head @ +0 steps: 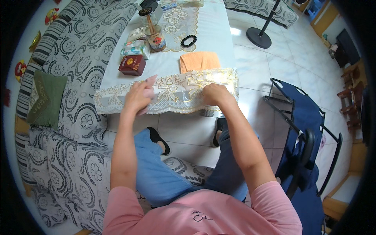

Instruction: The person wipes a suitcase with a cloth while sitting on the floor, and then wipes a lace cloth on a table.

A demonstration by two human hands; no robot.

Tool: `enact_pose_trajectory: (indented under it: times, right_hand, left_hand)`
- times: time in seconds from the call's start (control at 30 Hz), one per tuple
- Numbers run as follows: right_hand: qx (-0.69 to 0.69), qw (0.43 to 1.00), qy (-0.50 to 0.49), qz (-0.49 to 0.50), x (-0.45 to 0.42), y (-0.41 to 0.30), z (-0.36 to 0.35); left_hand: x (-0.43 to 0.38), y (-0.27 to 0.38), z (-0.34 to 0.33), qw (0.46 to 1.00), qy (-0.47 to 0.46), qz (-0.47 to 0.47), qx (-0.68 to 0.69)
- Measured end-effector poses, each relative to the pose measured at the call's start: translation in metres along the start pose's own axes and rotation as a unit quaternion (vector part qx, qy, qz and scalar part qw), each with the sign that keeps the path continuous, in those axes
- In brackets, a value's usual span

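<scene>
A white lace-edged table cover with gold flowers and bows (170, 88) lies across the near end of the table. My left hand (139, 95) is over its left part, fingers spread and partly blurred; a pinkish piece, perhaps cloth, shows beside the fingers. On the cover's right part rests my right hand (216, 94), its fingers curled down; whether they pinch the cover cannot be seen. Just beyond the cover lies a folded orange towel (199, 61). A dark red box (132, 65) sits beyond my left hand.
Farther up stand a glass jar with a dark lid (155, 38) and a tissue pack (135, 48); a black bead bracelet (189, 41) lies to their right. A patterned sofa (85, 58) runs along the left. On the right are a folding navy recliner (305, 108) and a round black stand base (258, 38).
</scene>
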State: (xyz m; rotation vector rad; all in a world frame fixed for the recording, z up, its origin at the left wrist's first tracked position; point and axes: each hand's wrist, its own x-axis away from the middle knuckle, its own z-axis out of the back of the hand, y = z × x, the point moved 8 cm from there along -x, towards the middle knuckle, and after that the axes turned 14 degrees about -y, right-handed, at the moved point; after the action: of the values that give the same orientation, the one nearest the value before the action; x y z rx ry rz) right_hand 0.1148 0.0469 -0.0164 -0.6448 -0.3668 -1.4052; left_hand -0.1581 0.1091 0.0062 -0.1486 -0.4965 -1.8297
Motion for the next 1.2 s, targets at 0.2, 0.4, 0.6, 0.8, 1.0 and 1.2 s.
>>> enact_pose_trajectory:
  times: [0.2,0.4,0.6,0.8,1.0,1.2]
  right_hand:
    - [0.004,1.0,0.002,0.0,-0.007,0.016,-0.006]
    - [-0.004,1.0,0.01,0.012,-0.005,0.034,-0.01]
    - [-0.014,1.0,0.018,0.017,0.004,0.027,-0.004]
    - [0.012,1.0,0.009,0.01,-0.003,0.031,-0.006]
    - [0.012,1.0,-0.003,0.013,-0.006,0.028,-0.01]
    - [-0.023,0.998,0.045,0.032,-0.01,0.039,-0.013]
  left_hand:
    - [0.006,-0.107,0.004,0.993,0.013,0.11,0.027]
    - [0.014,-0.168,0.006,0.977,0.046,0.201,0.054]
    - [0.034,-0.228,0.027,0.94,0.184,0.279,0.063]
    - [0.015,-0.13,0.027,0.972,0.197,0.017,0.128]
    - [0.018,-0.15,0.019,0.984,0.16,0.049,0.059]
    - [0.045,-0.225,0.023,0.931,0.226,0.286,0.01]
